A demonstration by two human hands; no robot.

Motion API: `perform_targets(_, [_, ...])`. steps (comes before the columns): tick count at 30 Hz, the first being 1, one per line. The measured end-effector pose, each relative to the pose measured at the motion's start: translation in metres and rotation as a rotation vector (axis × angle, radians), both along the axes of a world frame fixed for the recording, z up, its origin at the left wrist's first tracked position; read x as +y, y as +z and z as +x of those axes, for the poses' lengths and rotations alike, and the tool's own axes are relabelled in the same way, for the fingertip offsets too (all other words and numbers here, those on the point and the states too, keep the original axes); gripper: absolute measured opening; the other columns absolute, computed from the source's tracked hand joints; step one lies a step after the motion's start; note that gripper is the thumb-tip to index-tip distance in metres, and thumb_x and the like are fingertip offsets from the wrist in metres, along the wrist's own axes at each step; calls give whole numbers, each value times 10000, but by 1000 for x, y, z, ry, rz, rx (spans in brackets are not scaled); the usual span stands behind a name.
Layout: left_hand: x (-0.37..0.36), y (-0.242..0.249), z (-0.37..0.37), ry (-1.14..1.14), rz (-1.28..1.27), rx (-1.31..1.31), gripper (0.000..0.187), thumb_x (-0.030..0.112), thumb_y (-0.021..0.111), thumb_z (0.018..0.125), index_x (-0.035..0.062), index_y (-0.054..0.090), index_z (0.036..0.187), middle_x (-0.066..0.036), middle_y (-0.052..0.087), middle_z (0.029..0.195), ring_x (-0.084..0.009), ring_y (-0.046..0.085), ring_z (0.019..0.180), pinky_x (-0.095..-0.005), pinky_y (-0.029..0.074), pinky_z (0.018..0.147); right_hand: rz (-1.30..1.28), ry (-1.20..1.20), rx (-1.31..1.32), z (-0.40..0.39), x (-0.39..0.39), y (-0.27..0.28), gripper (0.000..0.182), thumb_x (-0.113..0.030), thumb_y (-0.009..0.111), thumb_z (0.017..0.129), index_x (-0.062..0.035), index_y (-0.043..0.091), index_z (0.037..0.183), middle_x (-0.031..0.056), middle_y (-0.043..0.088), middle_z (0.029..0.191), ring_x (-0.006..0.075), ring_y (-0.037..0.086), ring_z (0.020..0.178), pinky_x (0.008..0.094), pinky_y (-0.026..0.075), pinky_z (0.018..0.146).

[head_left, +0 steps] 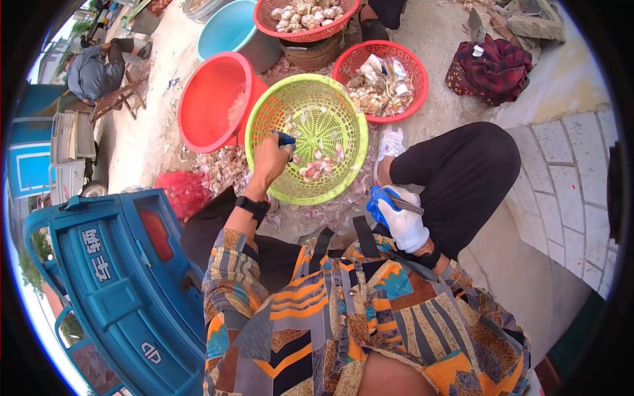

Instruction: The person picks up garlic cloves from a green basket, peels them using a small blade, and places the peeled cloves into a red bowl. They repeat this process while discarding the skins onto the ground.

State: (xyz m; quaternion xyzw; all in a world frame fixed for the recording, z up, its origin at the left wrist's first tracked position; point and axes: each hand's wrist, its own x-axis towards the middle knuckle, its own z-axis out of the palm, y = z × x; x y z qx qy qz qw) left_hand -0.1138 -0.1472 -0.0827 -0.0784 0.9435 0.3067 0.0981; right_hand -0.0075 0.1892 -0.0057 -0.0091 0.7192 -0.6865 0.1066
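My left hand (272, 158), with blue coverings on its fingers, reaches over the near-left side of a yellow-green plastic basket (361, 142). Its fingers are curled together, and whatever is between them is hidden. Loose garlic cloves (317, 169), pinkish and white, lie on the basket's floor just right of these fingers. On the right, my right hand (404, 221) wears a white glove with blue on the fingers. It is closed around a small knife (405, 205), held above my bent right leg and apart from the basket.
Behind the basket stand a red tub (205, 99), a light-blue tub (224, 30) and red baskets of garlic bulbs (307, 16) and peelings (380, 89). A red mesh bag (181, 193) and a blue vehicle (125, 284) are left. Dark red cloth (489, 69) lies right. Another person (96, 69) sits far left.
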Motion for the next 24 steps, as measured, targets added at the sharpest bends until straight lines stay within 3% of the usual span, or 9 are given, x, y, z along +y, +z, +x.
perform_targets(2, [19,-14,12,-1,-174,-44,370,351,693,865,-13,679,930,-271,695,880,-443,670,846,-512,513,770,-25,6,-25,0,-2,-9,146,-144,693,915,0,678,938,51,674,725,122,611,572,292,478,550])
perform_targets(6, [55,-13,13,-33,-245,-109,375,354,699,865,-7,666,963,-254,698,901,-417,678,863,-503,515,761,188,-33,341,-7,-7,-11,154,-150,703,906,3,679,908,70,661,706,137,612,568,306,472,549])
perform_targets(9, [60,-38,14,-33,-259,-26,376,359,688,851,-6,657,937,-233,700,885,-418,679,840,-509,518,742,174,9,128,-9,-5,7,164,-160,722,885,-1,681,880,82,652,690,178,626,595,337,479,577])
perform_targets(13, [58,-50,16,-39,-299,9,314,307,666,859,9,644,958,-235,693,964,-421,675,857,-517,517,756,171,-15,128,-8,-3,2,165,-161,741,854,-8,682,871,100,643,701,238,636,649,367,486,623])
perform_targets(16, [54,-36,19,7,-128,-54,274,232,675,862,3,644,1008,-229,703,961,-377,695,819,-472,537,737,283,-17,334,-8,-2,-8,162,-170,753,835,-26,690,874,100,637,716,268,637,678,392,497,703])
perform_targets(18, [58,-20,25,46,261,-48,238,134,666,876,-12,642,1063,-176,718,940,-294,704,807,-410,552,736,447,38,597,-14,2,-3,168,-185,764,826,-42,698,884,96,636,729,276,637,686,404,501,758])
perform_targets(21, [85,31,44,108,704,-116,238,16,656,910,-42,640,1141,-88,707,964,-169,680,870,-314,561,759,636,131,588,-14,4,-7,194,-208,776,810,-70,719,935,78,653,767,283,638,695,421,496,846])
perform_targets(22, [96,47,51,130,828,-151,245,-19,653,923,-53,640,1166,-57,698,982,-127,666,905,-281,563,771,545,122,673,-14,6,-6,203,-193,769,833,-58,727,979,85,671,822,289,647,718,420,513,843])
perform_targets(24, [108,63,68,55,822,-157,268,-14,663,924,-37,653,1191,-61,701,1001,-116,658,899,-276,558,788,254,102,325,-3,5,-27,204,-179,743,878,-31,717,1015,82,683,853,244,654,709,380,529,794])
